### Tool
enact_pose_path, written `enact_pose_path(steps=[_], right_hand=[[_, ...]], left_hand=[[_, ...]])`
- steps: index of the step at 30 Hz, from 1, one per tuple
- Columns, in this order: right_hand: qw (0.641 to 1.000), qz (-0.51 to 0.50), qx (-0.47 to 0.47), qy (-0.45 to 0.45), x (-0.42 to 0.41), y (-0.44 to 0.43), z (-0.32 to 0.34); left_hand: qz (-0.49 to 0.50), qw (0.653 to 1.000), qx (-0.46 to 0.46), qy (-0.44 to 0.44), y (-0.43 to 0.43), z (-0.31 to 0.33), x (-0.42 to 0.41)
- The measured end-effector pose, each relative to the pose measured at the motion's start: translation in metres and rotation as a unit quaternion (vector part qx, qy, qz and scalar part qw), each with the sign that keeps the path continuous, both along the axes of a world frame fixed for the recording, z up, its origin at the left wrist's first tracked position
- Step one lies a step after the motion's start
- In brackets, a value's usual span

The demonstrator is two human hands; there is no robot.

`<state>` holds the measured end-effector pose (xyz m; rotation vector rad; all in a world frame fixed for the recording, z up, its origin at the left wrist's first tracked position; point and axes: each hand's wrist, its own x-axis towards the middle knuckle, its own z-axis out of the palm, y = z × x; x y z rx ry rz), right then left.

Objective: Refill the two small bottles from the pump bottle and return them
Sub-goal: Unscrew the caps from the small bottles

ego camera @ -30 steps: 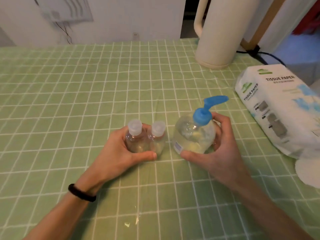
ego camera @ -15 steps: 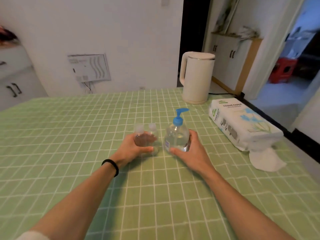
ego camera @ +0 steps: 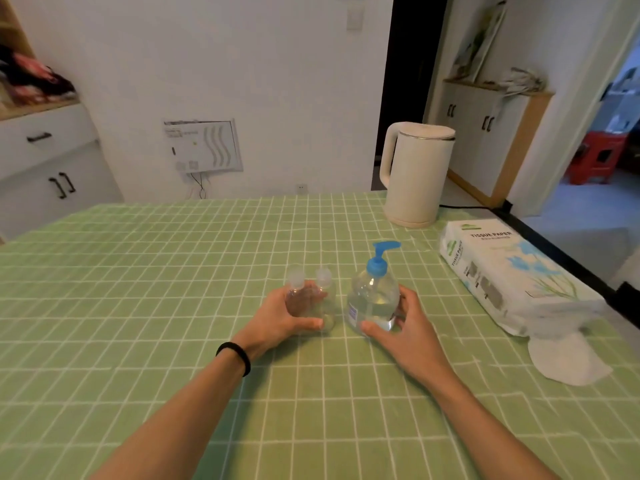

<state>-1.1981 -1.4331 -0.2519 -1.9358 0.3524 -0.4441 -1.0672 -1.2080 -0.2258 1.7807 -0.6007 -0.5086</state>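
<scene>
Near the middle of the tabletop [ego camera: 173, 289], the left hand [ego camera: 277, 315] wraps round both small bottles [ego camera: 327, 304] at once, thumb in front and fingers behind. Just beside them, at their 3 o'clock, stands the pump bottle [ego camera: 372, 299], which the right hand [ego camera: 405, 327] grips low round its belly. All three look like thin clear plastic: light, smooth, likely slippery when wet, and easily dented. Hold them by the bodies, not the caps. The partly full pump bottle probably carries its weight low.
</scene>
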Motion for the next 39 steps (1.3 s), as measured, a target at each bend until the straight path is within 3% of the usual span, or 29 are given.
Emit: enact_pose_path(steps=[8,18,28,39], right_hand=[[1.0,0.008,0.017,0.005,-0.009,0.001,0.007],[0.996,-0.067,0.042,-0.047,-0.047,0.031,0.023],[0.997,0.049,0.01,-0.061,-0.061,0.071,0.049],[0.997,0.061,-0.017,-0.041,-0.085,0.073,0.048]], left_hand=[[-0.011,0.998,-0.038,0.038,0.012,-0.003,-0.005],[0.1,0.99,-0.087,-0.042,0.03,-0.02,-0.024],[0.105,0.981,-0.103,-0.126,0.055,-0.021,-0.086],[0.083,0.984,-0.089,-0.128,0.066,-0.016,-0.122]])
